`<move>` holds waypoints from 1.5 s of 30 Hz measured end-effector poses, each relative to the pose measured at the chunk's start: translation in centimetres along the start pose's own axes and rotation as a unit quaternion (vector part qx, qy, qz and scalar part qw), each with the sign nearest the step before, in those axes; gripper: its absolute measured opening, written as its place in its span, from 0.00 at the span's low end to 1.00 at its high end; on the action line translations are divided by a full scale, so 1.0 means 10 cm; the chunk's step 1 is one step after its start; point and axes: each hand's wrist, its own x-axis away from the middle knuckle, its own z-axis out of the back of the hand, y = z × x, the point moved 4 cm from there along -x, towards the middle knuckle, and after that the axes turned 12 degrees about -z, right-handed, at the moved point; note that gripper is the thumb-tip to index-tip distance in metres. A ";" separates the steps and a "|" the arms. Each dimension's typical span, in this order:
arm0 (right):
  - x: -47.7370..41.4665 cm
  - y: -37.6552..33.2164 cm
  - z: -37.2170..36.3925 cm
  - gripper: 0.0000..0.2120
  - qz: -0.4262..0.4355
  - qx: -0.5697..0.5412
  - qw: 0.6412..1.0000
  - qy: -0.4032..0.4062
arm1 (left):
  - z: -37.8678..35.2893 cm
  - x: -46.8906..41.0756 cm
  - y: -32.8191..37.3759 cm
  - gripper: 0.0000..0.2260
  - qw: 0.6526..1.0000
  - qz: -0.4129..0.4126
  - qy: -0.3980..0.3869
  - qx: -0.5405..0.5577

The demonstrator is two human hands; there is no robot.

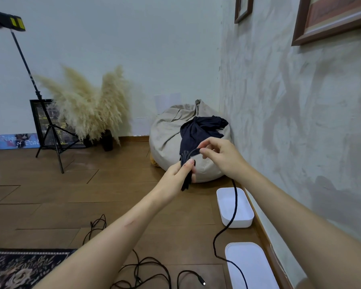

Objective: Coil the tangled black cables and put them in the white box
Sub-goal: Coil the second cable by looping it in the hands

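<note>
My left hand grips a bundle of coiled black cable, held up in front of me. My right hand pinches the same cable just above the bundle, where a loop arches between both hands. The cable's free length hangs from under my right hand, crosses over the open white box by the wall and trails down past the white lid. More tangled black cables lie on the wooden floor near the bottom, one ending in a plug.
A beige beanbag with a dark cloth on it sits in the corner behind my hands. A tripod stand, pampas grass in a dark vase and a framed picture stand at the left. A patterned rug lies bottom left.
</note>
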 end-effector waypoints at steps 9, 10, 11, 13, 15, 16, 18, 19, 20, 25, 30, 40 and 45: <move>-0.01 -0.01 0.07 0.01 0.000 -0.073 0.997 0.020 | -0.11 0.03 0.18 0.21 0.997 -0.039 -0.071 -0.018; 0.00 -0.01 0.08 0.01 0.000 -0.073 0.997 0.021 | -0.13 0.04 0.20 0.21 0.996 -0.040 -0.074 -0.021; 0.01 -0.01 0.08 0.01 0.002 -0.075 0.997 0.020 | -0.14 0.05 0.21 0.20 0.996 -0.041 -0.077 -0.019; 0.02 -0.01 0.07 0.01 0.000 -0.088 0.996 0.011 | -0.16 0.05 0.24 0.19 0.996 -0.041 -0.073 -0.002; 0.02 -0.01 0.05 0.03 -0.013 -0.108 0.994 -0.005 | -0.16 0.05 0.27 0.18 0.997 -0.042 -0.070 0.017; 0.03 -0.01 0.05 0.04 -0.025 -0.118 0.993 -0.016 | -0.15 0.05 0.29 0.18 0.996 -0.045 -0.073 0.018; 0.03 0.00 0.03 0.06 -0.043 -0.130 0.990 -0.042 | -0.14 0.06 0.33 0.18 0.995 -0.055 -0.081 0.018; 0.03 0.01 0.02 0.07 -0.047 -0.133 0.989 -0.051 | -0.13 0.06 0.36 0.18 0.994 -0.061 -0.083 0.022; 0.03 0.03 0.01 0.09 -0.049 -0.134 0.988 -0.054 | -0.12 0.06 0.38 0.18 0.994 -0.065 -0.082 0.026; 0.08 0.05 -0.13 0.18 -0.068 -0.147 0.984 -0.075 | -0.10 0.04 0.48 0.19 0.993 -0.086 -0.065 0.043; 0.21 0.01 -0.46 0.18 -0.098 -0.163 0.969 -0.157 | 0.01 0.00 0.47 0.18 0.995 -0.072 -0.001 0.076; 0.32 0.11 -0.89 0.16 -0.150 -0.076 0.959 -0.230 | 0.20 -0.09 0.28 0.14 0.990 -0.053 0.108 0.078; 0.41 0.03 -0.99 0.16 -0.162 -0.051 0.949 -0.267 | 0.24 -0.13 0.18 0.13 0.984 -0.052 0.164 0.051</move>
